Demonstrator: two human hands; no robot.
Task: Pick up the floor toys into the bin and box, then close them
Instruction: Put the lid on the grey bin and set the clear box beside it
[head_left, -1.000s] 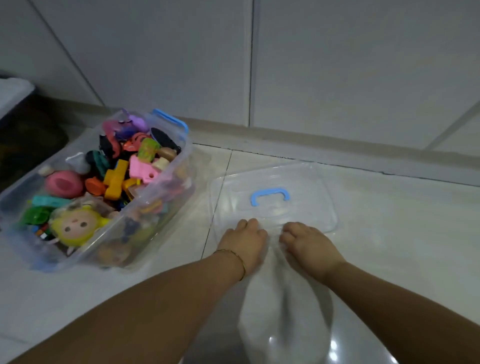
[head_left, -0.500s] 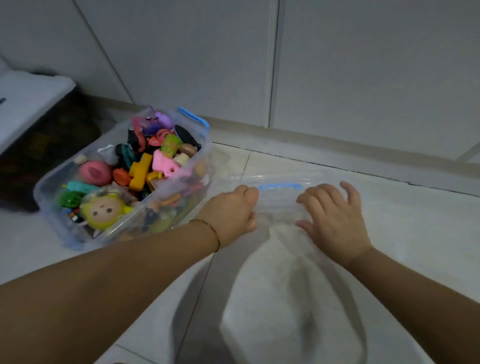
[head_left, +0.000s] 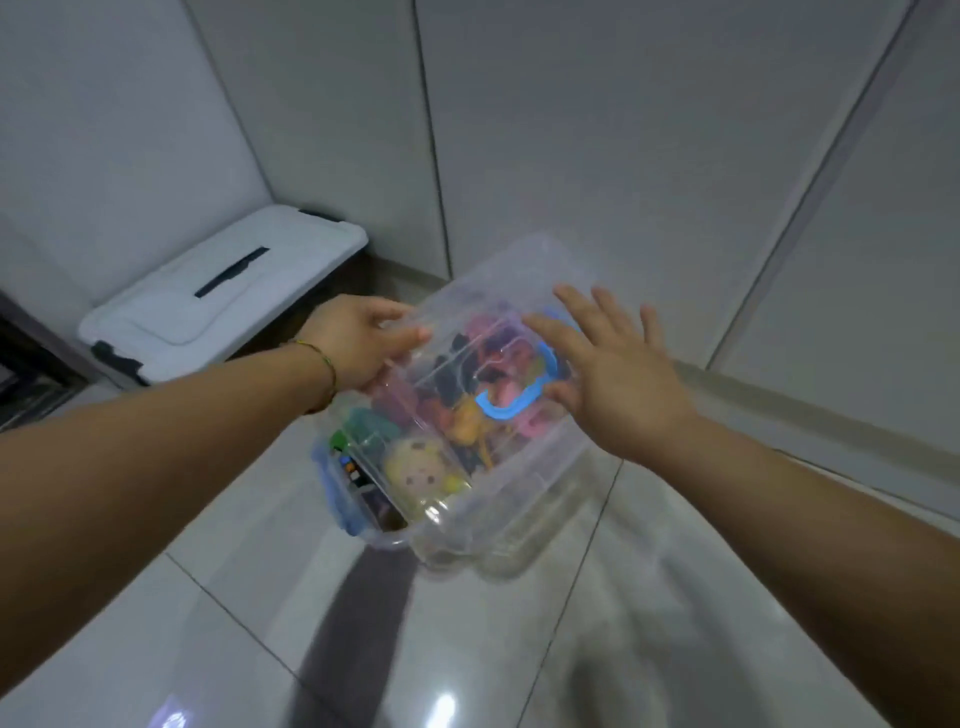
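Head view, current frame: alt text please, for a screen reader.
Both hands lower a clear lid with a blue handle onto a clear box full of colourful toys; left hand grips its edge, right hand rests open on top. A white-lidded bin stands behind.

floor: glossy pale tiles (head_left: 218, 649) | wall: grey panels (head_left: 623, 130) | skirting: along wall foot (head_left: 810, 415)

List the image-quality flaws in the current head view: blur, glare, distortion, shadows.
Head view: motion blur smears the clear lid, its blue handle and the toys beneath; the right hand is softer than the left hand. Bright glare spots sit on the glossy floor tiles. Wide-angle distortion slants the wall panel seams. A dark shadow band crosses the floor below the box.
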